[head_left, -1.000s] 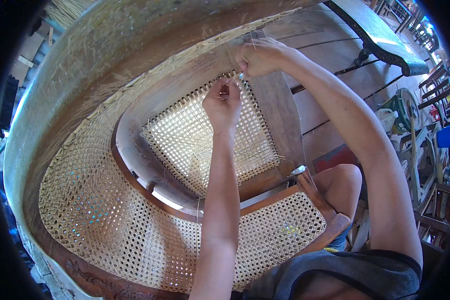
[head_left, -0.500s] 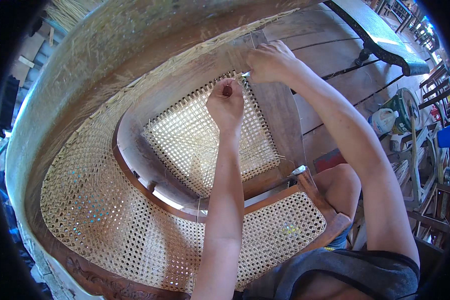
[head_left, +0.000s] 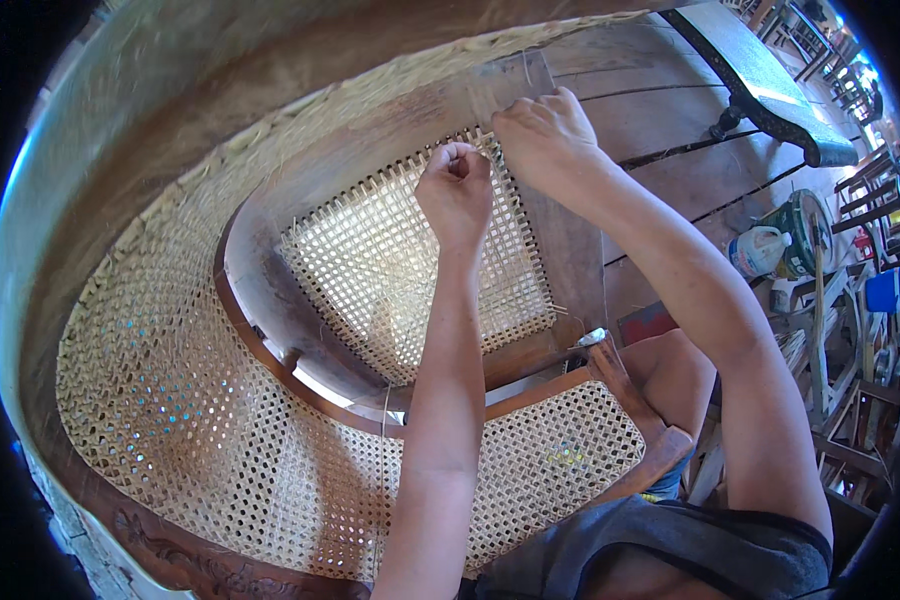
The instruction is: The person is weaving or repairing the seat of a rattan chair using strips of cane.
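A square panel of open woven cane (head_left: 365, 260) fills the middle of a wooden chair seat (head_left: 572, 235). Short cane ends stand up along its far edge, and dark holes line its right side. Over that far edge my left hand (head_left: 455, 195) is closed, thumb and fingertips pinched together; whatever they hold is too small to make out. My right hand (head_left: 545, 135) is curled into a fist just right of it, above the panel's far right corner. Its fingertips are hidden beneath the knuckles.
The chair's curved cane back (head_left: 300, 470) wraps round the left and near sides, inside a thick wooden rim (head_left: 30, 330). A dark-edged bench (head_left: 760, 85) stands far right. A white jug (head_left: 758, 250), a green bucket (head_left: 798, 230) and a blue container (head_left: 885, 290) sit at right among wood pieces.
My right hand has turned, and the pale pointed tip that stuck out beside it no longer shows. The left hand stays near the same edge. The view has shifted slightly.
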The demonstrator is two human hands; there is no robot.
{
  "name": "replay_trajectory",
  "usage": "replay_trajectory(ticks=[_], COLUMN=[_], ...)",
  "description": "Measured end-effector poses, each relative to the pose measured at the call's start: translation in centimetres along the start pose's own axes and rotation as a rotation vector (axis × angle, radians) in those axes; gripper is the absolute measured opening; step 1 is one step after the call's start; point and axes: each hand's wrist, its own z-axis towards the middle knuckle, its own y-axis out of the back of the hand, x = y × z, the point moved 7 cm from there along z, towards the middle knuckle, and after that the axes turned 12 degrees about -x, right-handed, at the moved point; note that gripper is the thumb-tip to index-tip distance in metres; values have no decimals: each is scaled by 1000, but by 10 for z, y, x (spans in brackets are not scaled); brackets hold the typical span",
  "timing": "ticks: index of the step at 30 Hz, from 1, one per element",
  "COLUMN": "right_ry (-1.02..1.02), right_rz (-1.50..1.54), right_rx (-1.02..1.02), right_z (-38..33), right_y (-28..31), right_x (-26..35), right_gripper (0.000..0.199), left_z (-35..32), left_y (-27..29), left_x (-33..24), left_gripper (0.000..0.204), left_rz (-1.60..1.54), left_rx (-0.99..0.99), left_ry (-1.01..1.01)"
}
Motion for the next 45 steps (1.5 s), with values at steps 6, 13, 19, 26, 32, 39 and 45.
replay_trajectory(ticks=[6,13,19,26,32,39,45], right_ry=[-156,-221,-180,-63,-283,-385,-243], right_rz=[89,188,78,214,380,852,723], right_rx=[53,33,-115,-209,-101,-213,-206], right_z=[-5,-7,-8,-15,-9,-34,-43], right_y=[-12,-28,-12,-8,-35,-44,-42], right_x=[-19,-27,-58,-50,-52,-49,-29], right_gripper=[27,48,54,52,55,30,39], left_z=[-4,-8,-17,-13,-20,-22,-18], left_y=[0,1,-2,-14,-23,-24,-17], left_x=[-9,-6,-15,-31,5,11,12], left_gripper=[9,13,19,22,15,12,10], left_rz=[100,253,257,219,-304,-322,-85], left_rx=[6,-46,-18,113,-81,-186,-198], left_ry=[-118,-116,-61,-121,383,391,205])
